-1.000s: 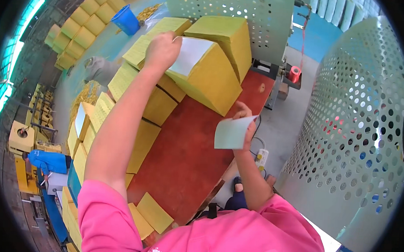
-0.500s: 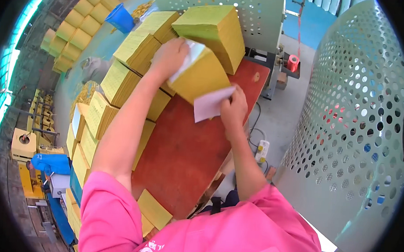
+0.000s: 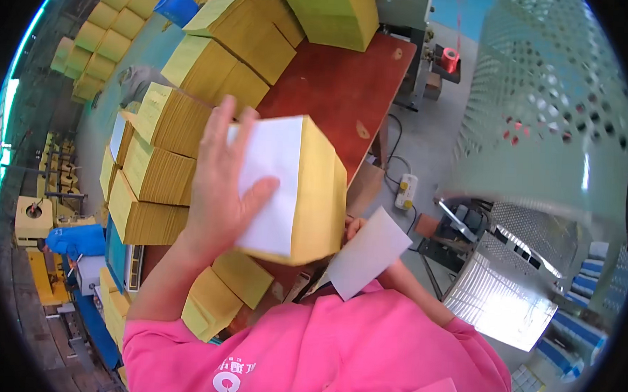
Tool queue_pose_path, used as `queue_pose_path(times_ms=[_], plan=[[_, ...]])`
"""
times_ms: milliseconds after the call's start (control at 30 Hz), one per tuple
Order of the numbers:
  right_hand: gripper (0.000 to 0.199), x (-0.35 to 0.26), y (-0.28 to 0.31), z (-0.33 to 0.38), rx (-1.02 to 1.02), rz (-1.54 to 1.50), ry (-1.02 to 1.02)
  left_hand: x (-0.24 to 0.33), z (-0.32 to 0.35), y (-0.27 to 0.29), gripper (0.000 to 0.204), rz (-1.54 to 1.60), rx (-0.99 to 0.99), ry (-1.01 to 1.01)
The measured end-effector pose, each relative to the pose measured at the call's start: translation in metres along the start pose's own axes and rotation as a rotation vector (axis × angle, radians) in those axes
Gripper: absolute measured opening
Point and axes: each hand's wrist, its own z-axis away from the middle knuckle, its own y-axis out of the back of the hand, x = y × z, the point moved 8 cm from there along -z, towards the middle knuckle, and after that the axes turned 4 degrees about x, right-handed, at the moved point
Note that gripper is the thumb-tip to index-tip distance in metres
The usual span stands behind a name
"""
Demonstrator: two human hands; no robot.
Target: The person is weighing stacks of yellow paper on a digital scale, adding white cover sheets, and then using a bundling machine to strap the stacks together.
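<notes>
A thick block of yellow paper (image 3: 319, 203) is in front of me, tilted, above the near part of the red tabletop (image 3: 326, 88). A white sheet (image 3: 277, 152) covers the face turned toward my left hand (image 3: 220, 185). That hand lies against this sheet with its fingers spread and its thumb across the white face. At the block's lower right side is my right hand (image 3: 355, 228), with curled fingers on a loose white sheet (image 3: 371, 254). This sheet and the block hide most of that hand.
Stacks of yellow paper (image 3: 218, 66) line the table's left side, and a tall block (image 3: 339, 18) stands at its far end. Small yellow pads (image 3: 233, 287) lie near me. To the right are a perforated metal guard (image 3: 542, 115) and a power strip (image 3: 407, 192) on the floor.
The paper block has come from the table's far part toward me and turned, so its white-covered face shows more. My right hand has moved nearer with the loose sheet. My left fingers have spread.
</notes>
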Motion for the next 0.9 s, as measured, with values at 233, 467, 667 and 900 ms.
queue_pose_path(times_ms=[233, 467, 667, 900], plan=[[0.016, -0.039, -0.048, 0.043, 0.340, 0.077, 0.147, -0.078, 0.043, -0.035, 0.056, 0.593, -0.057, 0.592], [0.025, -0.076, -0.015, 0.177, 0.527, 0.098, 0.227, -0.007, 0.113, -0.074, 0.050, 1.252, -0.085, 0.699], [0.020, -0.140, 0.076, 0.341, 0.464, 0.157, 0.363, 0.146, 0.151, -0.189, 0.055, 0.813, -0.160, 0.188], [0.012, -0.215, 0.242, 0.517, 0.429, 0.124, 0.325, 0.335, 0.180, -0.397, 0.050, 1.142, -0.237, 0.290]])
